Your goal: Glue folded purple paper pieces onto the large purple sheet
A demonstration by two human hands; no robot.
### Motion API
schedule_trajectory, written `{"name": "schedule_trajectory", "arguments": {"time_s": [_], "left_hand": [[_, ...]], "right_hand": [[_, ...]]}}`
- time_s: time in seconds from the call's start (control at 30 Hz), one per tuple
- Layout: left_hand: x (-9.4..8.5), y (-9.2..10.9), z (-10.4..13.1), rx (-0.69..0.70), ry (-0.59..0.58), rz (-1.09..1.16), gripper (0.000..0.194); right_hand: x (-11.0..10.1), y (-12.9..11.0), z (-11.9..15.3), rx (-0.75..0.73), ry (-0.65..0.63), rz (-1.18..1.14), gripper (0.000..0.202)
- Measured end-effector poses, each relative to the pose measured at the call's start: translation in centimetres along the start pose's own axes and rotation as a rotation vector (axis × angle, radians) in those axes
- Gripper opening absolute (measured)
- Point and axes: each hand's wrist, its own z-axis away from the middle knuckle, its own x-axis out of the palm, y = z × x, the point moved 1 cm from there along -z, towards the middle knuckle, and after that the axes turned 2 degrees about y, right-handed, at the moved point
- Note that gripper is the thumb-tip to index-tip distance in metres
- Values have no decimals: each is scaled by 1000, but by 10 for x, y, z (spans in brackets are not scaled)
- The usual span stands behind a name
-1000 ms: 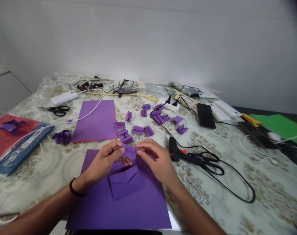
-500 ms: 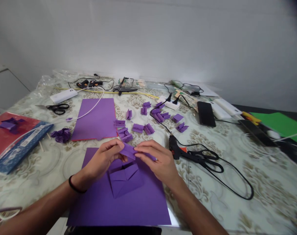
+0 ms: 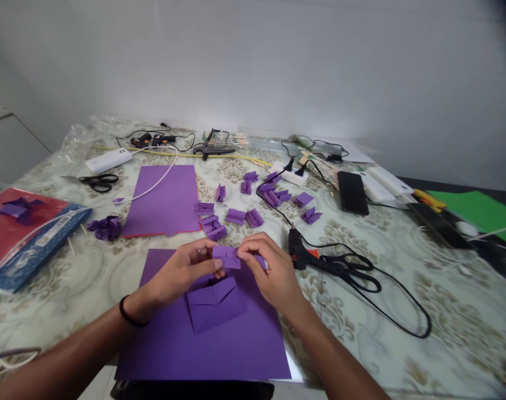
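A small folded piece of purple paper (image 3: 227, 256) is held up between both hands. My left hand (image 3: 190, 269) pinches its left side, thumb in front and fingers behind. At its right end, the fingertips of my right hand (image 3: 268, 266) are closed on the edge. Below them a larger folded purple paper (image 3: 214, 305) with creased flaps lies on a big purple sheet (image 3: 161, 350). Just beyond the hands are several small folded purple pieces (image 3: 235, 216) scattered on the patterned tablecloth.
A black glue gun (image 3: 297, 250) and black scissors (image 3: 352, 272) lie right of my hands, with a looping cord. At left are crumpled purple paper (image 3: 105, 228), another purple sheet (image 3: 165, 194), and scissors (image 3: 98, 182). A power strip (image 3: 290, 175) and phone (image 3: 352, 191) sit farther back.
The held paper has been turned so its folded face shows more squarely and has shifted slightly right. My right fingers have drawn into a tighter pinch at its right end.
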Motion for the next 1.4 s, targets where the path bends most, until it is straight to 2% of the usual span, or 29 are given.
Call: {"name": "schedule_trajectory", "arguments": {"time_s": [0.2, 0.37, 0.53, 0.8, 1.07, 1.2, 1.3, 1.4], "left_hand": [[0, 1, 2, 11, 4, -108, 22], [-1, -1, 2, 96, 98, -266, 23], [-1, -5, 2, 182, 160, -332, 34], [-2, 1, 4, 146, 150, -497, 26], [-2, 0, 4, 239, 212, -472, 20], [-2, -2, 4, 300, 200, -373, 18], [-1, 0, 7, 336, 149, -307, 18], [-1, 4, 9, 371, 148, -350, 13]], "right_hand": [[4, 1, 1, 116, -19, -76, 14], [8, 1, 2, 281, -72, -205, 20], [10, 2, 3, 410, -106, -283, 22], [11, 2, 5, 520, -135, -326, 24], [10, 1, 5, 439, -97, -350, 13], [11, 2, 7, 403, -75, -314, 12], [9, 1, 7, 295, -57, -280, 10], [6, -1, 5, 152, -15, -235, 12]]}}
